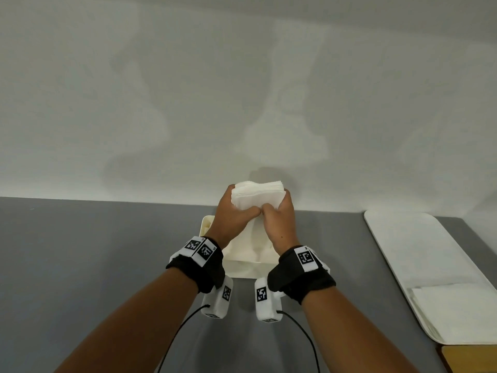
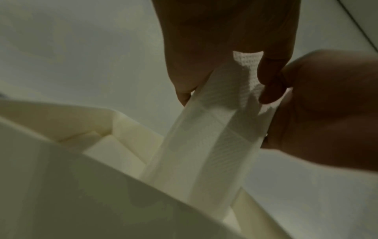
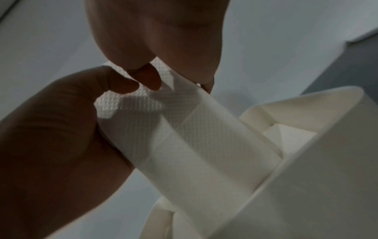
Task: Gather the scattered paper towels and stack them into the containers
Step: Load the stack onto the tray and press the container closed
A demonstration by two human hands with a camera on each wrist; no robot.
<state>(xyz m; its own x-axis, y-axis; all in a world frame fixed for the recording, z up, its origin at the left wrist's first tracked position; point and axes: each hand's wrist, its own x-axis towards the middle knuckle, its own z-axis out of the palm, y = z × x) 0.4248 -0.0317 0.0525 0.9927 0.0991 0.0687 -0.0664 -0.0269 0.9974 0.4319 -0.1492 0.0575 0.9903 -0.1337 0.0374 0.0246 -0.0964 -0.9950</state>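
Both hands, left hand (image 1: 231, 214) and right hand (image 1: 278, 214), are clasping the paper towel stack (image 1: 256, 195) tightly; the container (image 1: 243, 267) is waiting directly beneath, so lowering it squarely probably comes next.

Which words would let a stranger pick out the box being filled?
On the grey table, look below both hands, the left hand and the right hand. The cream open-topped box sits there. Unlike the flat tray at right, it has tall walls.

- Box (image 1: 208, 224) centre of table (image 1: 94, 265), near wall (image 1: 188, 90).
- Towel stack (image 1: 256, 196) above box, betw. left hand (image 1: 232, 220) & right hand (image 1: 278, 222).
- Tray (image 1: 403, 238) right of box, w/ folded towels (image 1: 454, 305) at its near end.
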